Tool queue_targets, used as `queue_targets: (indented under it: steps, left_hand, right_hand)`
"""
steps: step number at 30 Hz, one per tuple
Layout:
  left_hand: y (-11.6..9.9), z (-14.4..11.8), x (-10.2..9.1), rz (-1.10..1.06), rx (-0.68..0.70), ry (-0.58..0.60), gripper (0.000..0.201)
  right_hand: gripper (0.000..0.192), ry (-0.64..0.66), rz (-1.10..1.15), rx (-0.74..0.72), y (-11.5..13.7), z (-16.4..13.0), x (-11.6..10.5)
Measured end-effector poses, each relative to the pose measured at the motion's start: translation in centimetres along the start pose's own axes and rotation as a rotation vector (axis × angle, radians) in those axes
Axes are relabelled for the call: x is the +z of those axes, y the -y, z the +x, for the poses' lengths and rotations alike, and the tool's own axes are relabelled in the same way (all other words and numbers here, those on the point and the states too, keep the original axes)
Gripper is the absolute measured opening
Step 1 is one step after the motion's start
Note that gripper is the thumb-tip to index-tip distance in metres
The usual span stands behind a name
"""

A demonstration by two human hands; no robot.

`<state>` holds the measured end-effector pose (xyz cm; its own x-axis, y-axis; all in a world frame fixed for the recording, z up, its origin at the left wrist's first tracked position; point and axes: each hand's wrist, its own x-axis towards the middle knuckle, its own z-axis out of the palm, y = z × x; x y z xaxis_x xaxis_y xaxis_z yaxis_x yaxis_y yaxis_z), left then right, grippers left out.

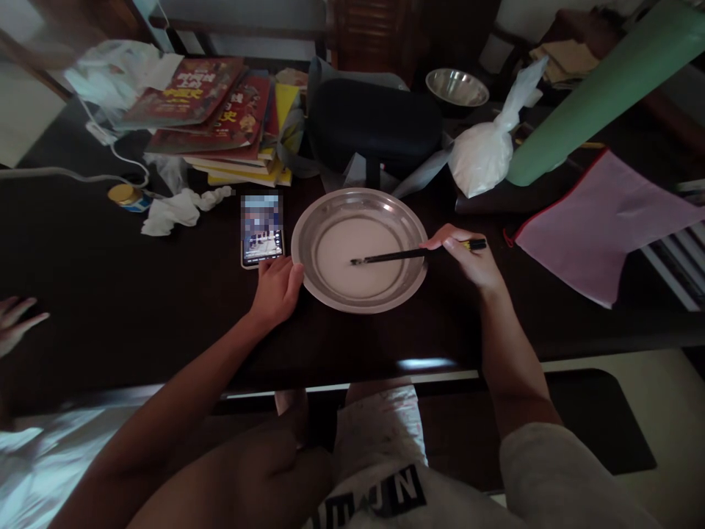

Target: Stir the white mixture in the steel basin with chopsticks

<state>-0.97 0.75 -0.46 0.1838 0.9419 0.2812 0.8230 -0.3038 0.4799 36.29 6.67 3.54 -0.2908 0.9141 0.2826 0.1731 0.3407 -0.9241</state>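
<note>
Black chopsticks point(393, 256), seen from my head view, lie with their long axis nearly level across the metal basin point(309, 283), the tips pointing left and slightly lower in view than the yellow-marked ends. The tips lie over the whitish contents point(344, 239), near the middle; I cannot tell how deep they reach. My right hand point(468, 257) closes on the shafts by the right rim, pinching them between thumb and fingers. My left hand point(275, 290) sits between phone point(262, 239) and basin, thumb at the rim; whether it grips, I cannot tell.
</note>
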Motion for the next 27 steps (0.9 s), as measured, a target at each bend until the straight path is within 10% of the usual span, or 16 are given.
queue_targets:
  steps: [27]
  left_hand:
    - [0.19, -0.05, 0.06, 0.012, -0.024, 0.016, 0.066]
  right_hand:
    - [0.028, -0.12, 0.012, -0.022, -0.15, 0.06, -0.35]
